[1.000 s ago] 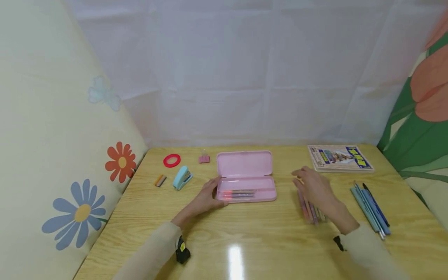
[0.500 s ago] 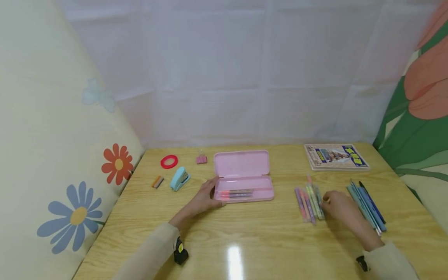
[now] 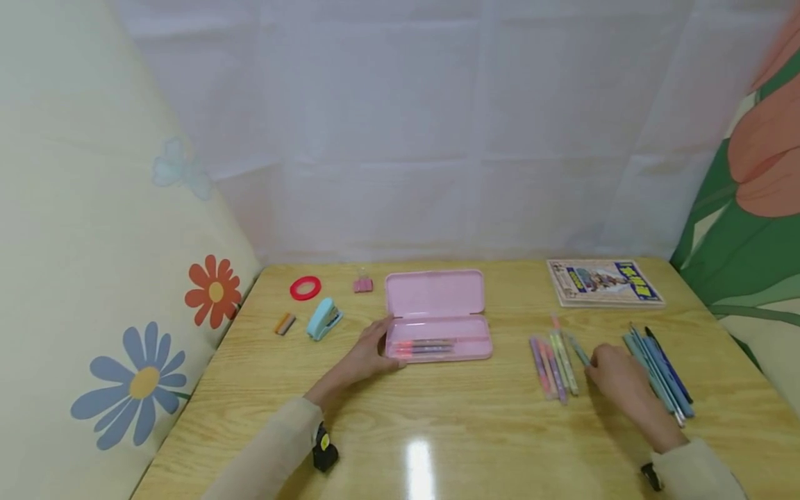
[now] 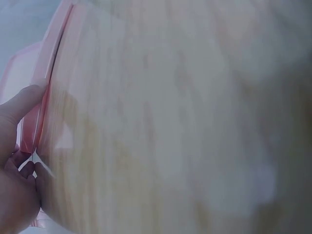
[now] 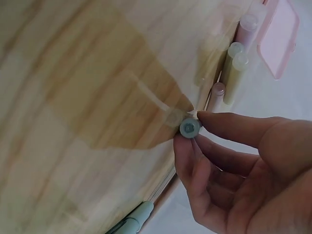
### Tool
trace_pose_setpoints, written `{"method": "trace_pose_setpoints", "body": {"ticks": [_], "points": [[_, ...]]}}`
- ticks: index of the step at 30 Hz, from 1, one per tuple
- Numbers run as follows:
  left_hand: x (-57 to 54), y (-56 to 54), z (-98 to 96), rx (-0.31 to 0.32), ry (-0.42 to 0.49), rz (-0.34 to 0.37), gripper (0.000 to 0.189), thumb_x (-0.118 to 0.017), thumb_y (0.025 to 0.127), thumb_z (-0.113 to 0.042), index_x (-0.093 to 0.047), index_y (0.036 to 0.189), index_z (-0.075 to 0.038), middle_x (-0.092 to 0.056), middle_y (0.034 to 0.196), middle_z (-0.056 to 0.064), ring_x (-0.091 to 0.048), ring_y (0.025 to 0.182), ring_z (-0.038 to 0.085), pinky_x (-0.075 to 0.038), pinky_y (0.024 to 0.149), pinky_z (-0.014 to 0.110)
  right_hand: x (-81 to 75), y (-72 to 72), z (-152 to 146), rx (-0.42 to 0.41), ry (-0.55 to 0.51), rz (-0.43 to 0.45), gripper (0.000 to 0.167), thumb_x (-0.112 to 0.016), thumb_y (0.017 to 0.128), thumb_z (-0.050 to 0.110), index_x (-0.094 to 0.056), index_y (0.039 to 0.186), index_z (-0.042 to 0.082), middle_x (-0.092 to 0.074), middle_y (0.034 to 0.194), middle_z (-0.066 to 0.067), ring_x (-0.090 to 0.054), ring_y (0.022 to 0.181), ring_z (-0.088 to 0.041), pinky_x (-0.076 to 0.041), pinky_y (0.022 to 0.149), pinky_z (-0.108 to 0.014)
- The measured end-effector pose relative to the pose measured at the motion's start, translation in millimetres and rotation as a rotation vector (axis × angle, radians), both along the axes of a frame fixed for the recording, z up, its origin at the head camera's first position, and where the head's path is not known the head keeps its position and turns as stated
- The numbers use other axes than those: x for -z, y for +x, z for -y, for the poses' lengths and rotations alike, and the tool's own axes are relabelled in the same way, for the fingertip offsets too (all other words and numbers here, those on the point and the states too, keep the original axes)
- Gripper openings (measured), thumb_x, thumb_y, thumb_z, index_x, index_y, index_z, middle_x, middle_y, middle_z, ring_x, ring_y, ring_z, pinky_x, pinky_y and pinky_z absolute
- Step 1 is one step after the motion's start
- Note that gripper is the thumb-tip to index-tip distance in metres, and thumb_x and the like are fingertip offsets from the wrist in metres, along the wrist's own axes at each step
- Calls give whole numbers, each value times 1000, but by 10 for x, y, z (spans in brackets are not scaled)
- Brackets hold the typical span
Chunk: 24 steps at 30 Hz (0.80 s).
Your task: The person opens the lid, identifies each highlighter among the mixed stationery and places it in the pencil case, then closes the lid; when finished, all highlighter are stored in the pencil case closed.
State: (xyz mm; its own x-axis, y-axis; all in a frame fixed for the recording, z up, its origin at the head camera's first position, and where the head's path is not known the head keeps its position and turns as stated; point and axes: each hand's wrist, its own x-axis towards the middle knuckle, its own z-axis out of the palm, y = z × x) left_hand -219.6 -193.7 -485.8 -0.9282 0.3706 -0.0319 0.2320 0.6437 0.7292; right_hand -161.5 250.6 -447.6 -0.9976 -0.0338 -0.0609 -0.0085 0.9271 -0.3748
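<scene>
A pink pencil case [image 3: 437,326] lies with its lid up in the middle of the table, several markers [image 3: 425,346] inside its lower half. My left hand [image 3: 367,354] holds the case's left end; in the left wrist view the thumb [image 4: 29,100] lies along its front wall. My right hand [image 3: 619,378] pinches the near end of a grey-green marker [image 3: 578,349], seen end-on between thumb and finger in the right wrist view. Just left of it lies a row of purple, pink and yellow markers [image 3: 550,368]. The marker's far end points toward the back.
Blue and teal pens [image 3: 659,375] lie right of my right hand. A book [image 3: 605,282] is at the back right. On the left are a light-blue stapler [image 3: 324,319], a red tape ring [image 3: 305,288], a pink binder clip [image 3: 362,285] and small sticks [image 3: 285,324].
My right hand has moved from above the marker row to its right side and now pinches the grey-green marker, which has shifted apart from the row. The left hand stays on the case.
</scene>
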Motion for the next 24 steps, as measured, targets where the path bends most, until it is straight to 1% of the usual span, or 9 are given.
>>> {"method": "trace_pose_setpoints", "body": {"ticks": [6,8,11,14,18,20,24], "points": [[-3,-9,-1,0,-10,1,98,-78,81,-35,-18,155,-12,-22,157,16,-18,142,35,-22,112,55,-32,-36,-52,27,16,5,13,-63,85,8,-65,79,-3,-60,69,-10,-54,60,-24,-44,51,-40],[0,-13,-1,-2,-13,3,98,-77,81,-36,-18,155,-13,-21,157,16,-18,142,35,-22,112,55,-61,-53,-67,43,19,-10,13,-62,85,9,-66,81,-3,-62,71,-12,-56,62,-26,-44,51,-43],[2,-13,1,-4,-14,7,98,-78,80,-36,-18,155,-13,-21,157,16,-18,142,35,-22,112,55,-134,-85,-68,32,24,-65,14,-62,88,9,-68,88,-4,-65,75,-15,-57,61,-25,-45,50,-43],[8,-14,7,-5,-11,10,98,-77,81,-36,-18,155,-13,-21,157,16,-18,142,35,-22,112,55,-225,-126,-18,-5,32,-148,15,-64,90,10,-69,94,-4,-67,77,-15,-56,55,-20,-44,45,-37],[10,-9,11,-5,-14,19,98,-77,81,-36,-17,155,-13,-20,157,16,-17,143,35,-21,112,55,-341,-197,150,-60,58,-229,15,-66,90,13,-70,93,-1,-63,70,-8,-49,50,-14,-38,41,-30],[10,-7,11,-2,-14,17,99,-77,81,-36,-17,155,-13,-21,157,17,-17,142,35,-21,112,55,-388,-238,262,-93,62,-264,14,-67,90,13,-71,93,0,-63,71,-6,-50,51,-14,-38,41,-29],[17,-14,10,6,-8,1,98,-77,81,-35,-18,155,-11,-22,156,17,-19,142,35,-21,113,53,-433,-323,488,-153,71,-330,13,-70,88,14,-72,94,2,-62,74,-6,-54,56,-15,-40,43,-29]]}}
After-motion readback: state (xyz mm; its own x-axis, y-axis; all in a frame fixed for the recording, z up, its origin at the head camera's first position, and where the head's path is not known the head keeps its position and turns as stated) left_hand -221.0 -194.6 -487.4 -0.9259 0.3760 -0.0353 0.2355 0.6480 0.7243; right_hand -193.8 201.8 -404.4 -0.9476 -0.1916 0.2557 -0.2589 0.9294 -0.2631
